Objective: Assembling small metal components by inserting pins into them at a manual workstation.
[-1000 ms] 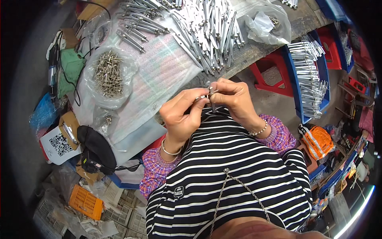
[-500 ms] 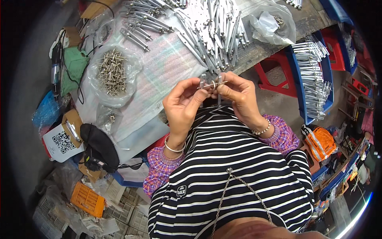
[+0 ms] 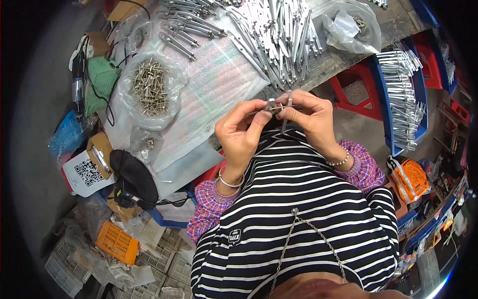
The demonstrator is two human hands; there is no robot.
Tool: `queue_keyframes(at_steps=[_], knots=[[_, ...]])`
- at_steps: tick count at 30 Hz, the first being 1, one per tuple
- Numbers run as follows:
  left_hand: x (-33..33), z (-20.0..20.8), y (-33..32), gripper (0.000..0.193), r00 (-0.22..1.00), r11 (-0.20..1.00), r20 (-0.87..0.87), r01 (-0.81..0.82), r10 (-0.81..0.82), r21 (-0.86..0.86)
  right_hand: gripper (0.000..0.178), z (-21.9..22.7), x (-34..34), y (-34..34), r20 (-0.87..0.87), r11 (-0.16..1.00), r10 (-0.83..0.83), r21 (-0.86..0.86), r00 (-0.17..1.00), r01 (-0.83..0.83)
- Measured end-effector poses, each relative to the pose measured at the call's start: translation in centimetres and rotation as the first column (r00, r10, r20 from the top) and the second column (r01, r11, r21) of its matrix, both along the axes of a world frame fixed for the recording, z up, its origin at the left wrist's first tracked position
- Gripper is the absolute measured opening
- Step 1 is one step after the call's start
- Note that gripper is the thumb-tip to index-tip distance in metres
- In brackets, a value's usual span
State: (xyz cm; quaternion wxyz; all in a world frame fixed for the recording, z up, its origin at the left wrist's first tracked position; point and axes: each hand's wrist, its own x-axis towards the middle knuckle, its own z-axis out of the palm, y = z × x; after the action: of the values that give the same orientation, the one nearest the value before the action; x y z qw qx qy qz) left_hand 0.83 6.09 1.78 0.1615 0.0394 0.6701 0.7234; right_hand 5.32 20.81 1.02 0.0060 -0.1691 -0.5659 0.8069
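In front of my striped apron, both hands meet over small metal parts. My left hand (image 3: 241, 130) pinches a small shiny metal piece (image 3: 271, 103) between thumb and fingertips. My right hand (image 3: 314, 118) grips a slim flat metal bar (image 3: 284, 126), which points down toward the apron. A thin pin (image 3: 280, 108) lies crosswise between the two parts. The fingers partly cover where they join, so I cannot tell whether the pin passes through both. Just beyond my hands, a heap of similar silvery bars (image 3: 279, 45) covers the table edge.
A plastic bag of metal pins (image 3: 150, 89) sits on the foam sheet (image 3: 214, 74) at the left. Rows of metal arms (image 3: 186, 25) lie at the back. A clear bag (image 3: 348, 30), red stool (image 3: 356, 97) and blue bin of bars (image 3: 401, 99) are at the right.
The whole view has shifted slightly, so the scene sits farther right. My fingertips have drawn a little closer together, and the left hand's metal piece now shows at a different angle.
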Motion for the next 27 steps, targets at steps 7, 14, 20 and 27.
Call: queue_keyframes(at_steps=[7, 14, 20, 27], knots=[[0.4, -0.4, 0.4, 0.012, 0.999, 0.999, -0.051, -0.021, 0.019, -0.045, 0.016, 0.5, 0.1, -0.3, -0.058, 0.996, -0.012, 0.093, 0.998, 0.017], [0.1, 0.3, 0.5, 0.015, 0.997, 0.999, 0.066, -0.039, 0.041, -0.028, 0.018, 0.4, -0.4, -0.1, -0.024, 0.991, 0.025, 0.129, 0.999, -0.022], [0.0, 0.4, 0.4, 0.015, 0.998, 1.0, 0.062, -0.004, 0.005, -0.025, 0.018, -0.1, -0.3, 0.0, -0.058, 0.981, 0.057, 0.189, 0.997, -0.045], [0.2, -0.4, -0.2, 0.013, 0.997, 0.993, -0.068, 0.017, -0.025, -0.114, 0.021, -0.2, 0.0, 0.1, -0.092, 0.971, 0.056, 0.238, 0.994, -0.032]])
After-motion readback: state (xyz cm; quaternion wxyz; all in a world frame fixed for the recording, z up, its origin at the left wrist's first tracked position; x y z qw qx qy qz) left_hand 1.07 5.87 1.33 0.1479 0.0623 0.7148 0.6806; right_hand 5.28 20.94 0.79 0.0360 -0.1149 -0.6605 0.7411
